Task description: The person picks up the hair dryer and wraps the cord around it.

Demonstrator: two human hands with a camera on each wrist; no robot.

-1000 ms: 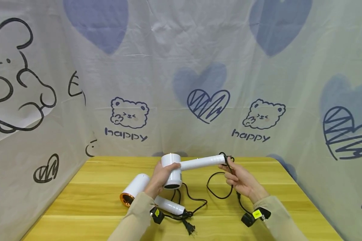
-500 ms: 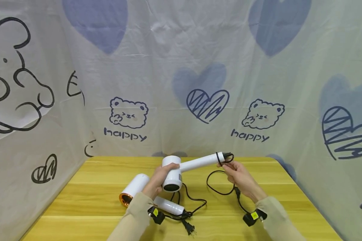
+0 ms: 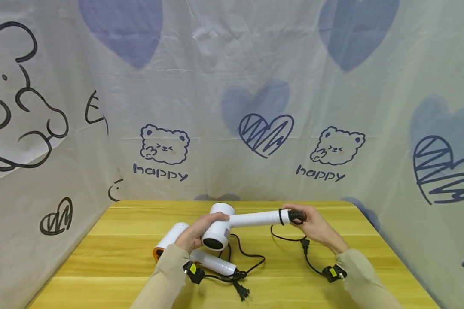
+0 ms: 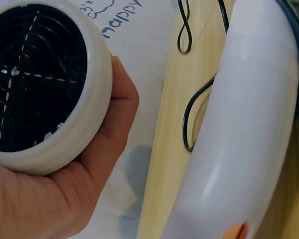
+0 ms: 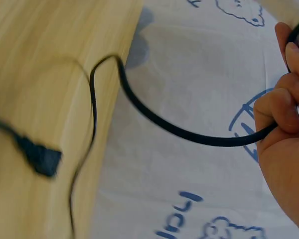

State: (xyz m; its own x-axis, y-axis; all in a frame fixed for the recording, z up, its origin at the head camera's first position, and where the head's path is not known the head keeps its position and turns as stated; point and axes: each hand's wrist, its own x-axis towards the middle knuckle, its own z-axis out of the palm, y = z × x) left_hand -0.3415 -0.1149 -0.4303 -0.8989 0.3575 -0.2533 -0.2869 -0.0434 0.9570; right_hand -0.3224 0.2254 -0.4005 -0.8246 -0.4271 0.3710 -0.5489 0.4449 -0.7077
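Observation:
A white hair dryer (image 3: 257,219) is held above the table, its handle pointing right. My left hand (image 3: 198,228) grips its barrel; in the left wrist view the dark round grille (image 4: 37,74) faces the camera, the hand (image 4: 65,194) wrapped behind it. At the handle's end, my right hand (image 3: 316,225) holds the black cord, a loop of which circles the handle. In the right wrist view, curled fingers (image 5: 284,107) hold the cord (image 5: 189,135), which sags toward the table. Its plug (image 3: 305,245) hangs below the right hand.
A second white hair dryer (image 3: 215,262) with an orange rim lies on the wooden table (image 3: 112,249), partly behind the left arm. Its black cord (image 3: 255,256) and plug (image 3: 242,292) lie beside it. Printed cloth walls (image 3: 216,98) surround the table.
The hair dryer's handle has swung lower and its barrel has moved slightly down and left. A cord loop now circles the handle's end, and my right hand has shifted up and right around it.

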